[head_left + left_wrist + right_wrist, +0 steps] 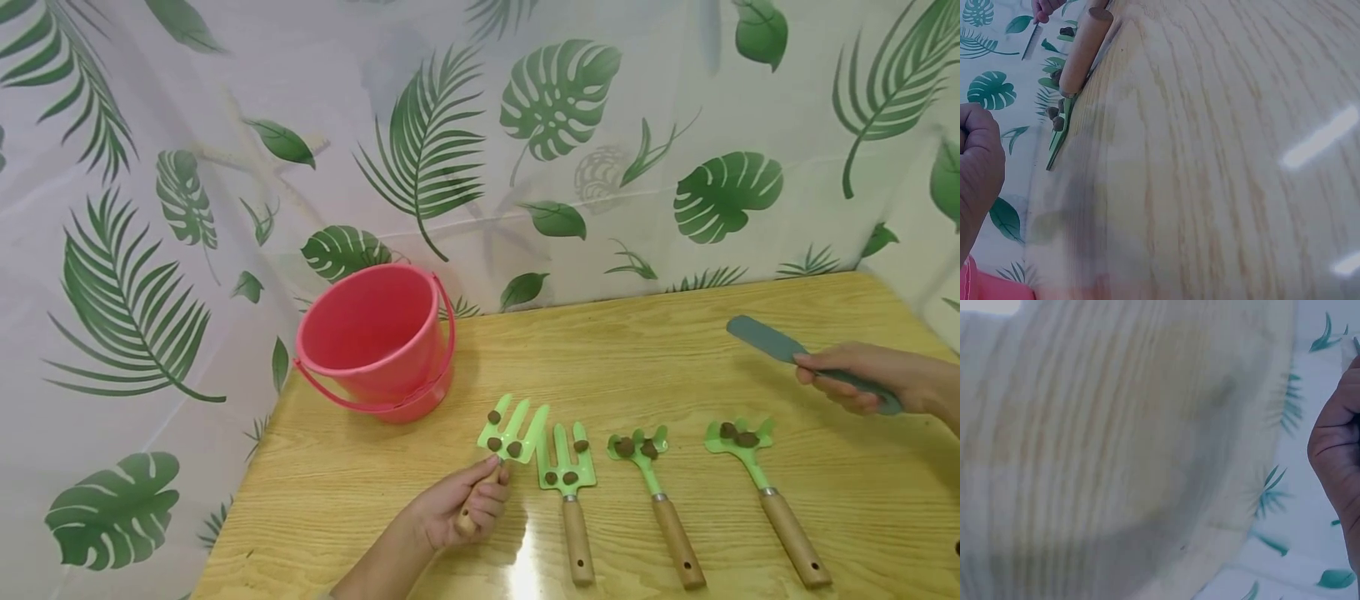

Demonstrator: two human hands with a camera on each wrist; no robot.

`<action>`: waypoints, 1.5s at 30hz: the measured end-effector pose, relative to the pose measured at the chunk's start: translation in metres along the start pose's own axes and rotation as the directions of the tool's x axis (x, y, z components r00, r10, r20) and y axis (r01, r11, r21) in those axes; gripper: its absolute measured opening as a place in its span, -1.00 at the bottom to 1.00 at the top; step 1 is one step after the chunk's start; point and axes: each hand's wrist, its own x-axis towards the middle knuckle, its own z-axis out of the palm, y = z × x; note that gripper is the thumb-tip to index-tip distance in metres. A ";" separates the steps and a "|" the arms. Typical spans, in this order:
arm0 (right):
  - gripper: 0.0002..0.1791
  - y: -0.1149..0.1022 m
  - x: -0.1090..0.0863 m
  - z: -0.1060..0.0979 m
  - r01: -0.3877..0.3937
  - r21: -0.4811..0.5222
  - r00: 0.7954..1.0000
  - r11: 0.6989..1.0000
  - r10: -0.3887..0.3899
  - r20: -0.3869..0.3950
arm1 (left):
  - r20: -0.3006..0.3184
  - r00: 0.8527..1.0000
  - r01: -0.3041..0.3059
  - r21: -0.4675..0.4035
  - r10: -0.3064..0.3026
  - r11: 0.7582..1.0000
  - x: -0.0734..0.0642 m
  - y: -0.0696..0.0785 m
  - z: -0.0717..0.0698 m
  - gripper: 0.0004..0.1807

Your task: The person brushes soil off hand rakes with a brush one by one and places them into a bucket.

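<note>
From where I stand, the person's left hand has its fingers curled round the wooden handle of a green fork, held over the near side of the desk. The fork carries 3 brown lumps, and its tines point to the far side. Just to its right lies another fork, the desk fork, also with 3 lumps; I can't tell whether the 2 forks touch.

Farther right come 2 green rakes with wooden handles, the left rake and the right rake, each bearing 2 lumps on its head. All 3 tools on the desk have their handles toward the near edge.

Over on the right, the right hand grips a grey spatula by its handle, the blade pointing to the far left, beyond the right rake. A pink bucket stands at the far left of the desk, its handle hanging on the near side. Behind everything is a pale cloth printed with green leaves.
</note>
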 end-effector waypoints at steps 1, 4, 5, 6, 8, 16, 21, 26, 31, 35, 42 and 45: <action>-0.50 -0.004 0.004 0.004 0.007 -0.008 1.000 1.000 -0.007 0.010 | 0.007 1.000 -0.002 0.006 0.001 1.000 0.000 0.001 0.001 -0.56; -0.51 -0.015 0.017 0.016 0.020 -0.015 0.998 1.000 -0.020 0.053 | 0.017 1.000 0.004 0.010 -0.004 1.000 -0.001 0.002 0.003 -0.55; -0.51 -0.019 0.020 0.020 0.018 -0.020 0.998 1.000 -0.017 0.064 | 0.020 1.000 0.008 0.006 -0.008 1.000 -0.001 0.003 0.004 -0.55; -0.50 -0.023 0.023 0.024 0.017 -0.023 0.997 1.000 -0.015 0.075 | 0.024 1.000 0.009 0.006 -0.009 1.000 0.000 0.003 0.005 -0.55; -0.49 -0.029 0.029 0.031 0.024 -0.022 0.994 0.999 -0.021 0.109 | 0.021 1.000 0.012 0.003 -0.012 1.000 0.001 0.005 0.008 -0.57; -0.49 -0.045 0.049 0.061 0.059 0.034 0.970 0.998 -0.066 0.232 | 0.011 1.000 0.011 0.022 -0.011 1.000 0.014 0.006 0.020 -0.61; -0.50 -0.049 0.061 0.080 0.057 0.060 0.960 0.997 -0.072 0.271 | 0.015 1.000 0.017 0.034 -0.017 0.999 0.024 0.005 0.027 -0.63; -0.53 -0.051 0.072 0.099 0.029 0.046 0.959 0.999 -0.041 0.281 | 0.018 1.000 0.012 0.054 -0.013 0.998 0.030 0.006 0.034 -0.64; -0.54 -0.054 0.082 0.123 0.017 0.047 0.954 0.999 -0.030 0.299 | 0.026 1.000 0.014 0.055 -0.016 0.998 0.035 0.007 0.042 -0.66; -0.58 -0.057 0.087 0.146 -0.006 0.037 0.956 0.999 -0.005 0.294 | 0.021 1.000 0.020 0.058 -0.021 0.998 0.041 0.006 0.048 -0.67; -0.62 -0.058 0.096 0.177 -0.077 0.040 0.956 0.996 0.063 0.285 | 0.057 0.998 0.019 0.047 -0.022 0.999 0.054 0.002 0.057 -0.69; -0.62 -0.057 0.099 0.186 -0.076 0.073 0.950 0.994 0.050 0.309 | 0.067 0.998 0.017 0.060 -0.021 0.998 0.060 0.000 0.060 -0.70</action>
